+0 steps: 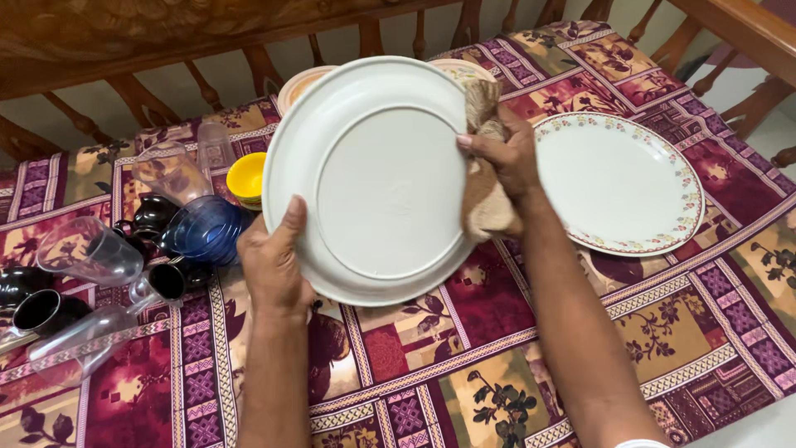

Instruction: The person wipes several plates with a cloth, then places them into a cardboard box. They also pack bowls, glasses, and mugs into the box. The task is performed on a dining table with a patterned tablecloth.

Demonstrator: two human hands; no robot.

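A patchwork-patterned maroon tablecloth (497,365) fills the frame; wooden chair backs (166,50) run along the top. The left hand (274,265) grips an upturned white round plate (373,182); the right hand (506,158) presses a brown cloth (485,203) on its rim. A floral-rimmed plate (618,182) lies right, clear tumblers (91,249) and black cups (41,311) left.

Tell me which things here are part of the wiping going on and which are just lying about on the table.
In use: white plate, brown cloth, left hand, right hand.

Lying about: floral-rimmed plate, yellow bowls, blue glass bowl, clear tumblers, black cups, patterned tablecloth.
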